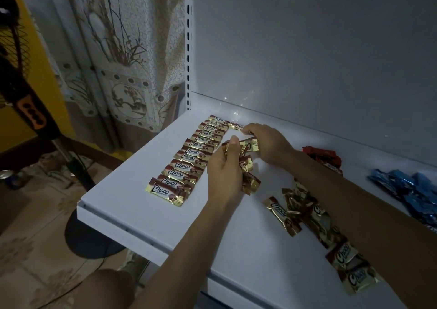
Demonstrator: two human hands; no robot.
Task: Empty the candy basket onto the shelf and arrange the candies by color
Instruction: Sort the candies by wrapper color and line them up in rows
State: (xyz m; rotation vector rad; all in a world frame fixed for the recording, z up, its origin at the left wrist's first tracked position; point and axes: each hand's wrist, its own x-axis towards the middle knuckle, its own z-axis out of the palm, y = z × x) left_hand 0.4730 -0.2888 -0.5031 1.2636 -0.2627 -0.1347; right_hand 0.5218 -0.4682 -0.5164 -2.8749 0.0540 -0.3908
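— Nearest us, lower right of the frame, loose gold candies [290,211] lie on the white shelf [142,214]. The wrappers read "Choco".
— Light, crinkly, slippery foil, we judge. A pinch at a crimped end should hold best.
— At centre our left hand [224,173] curls round a bunch [248,166] of them.
— Left of it runs the overlapping row [189,159], labels up.
— Further back, our right hand [267,143] pinches a single candy [237,126] beside the row's top.
— Red candies [324,155] and blue candies [402,185] sit right. We see no basket.

Gold candies [176,178] glossy crinkled foil; shelf [132,197] smooth matt white; curtain [123,55] patterned cloth.
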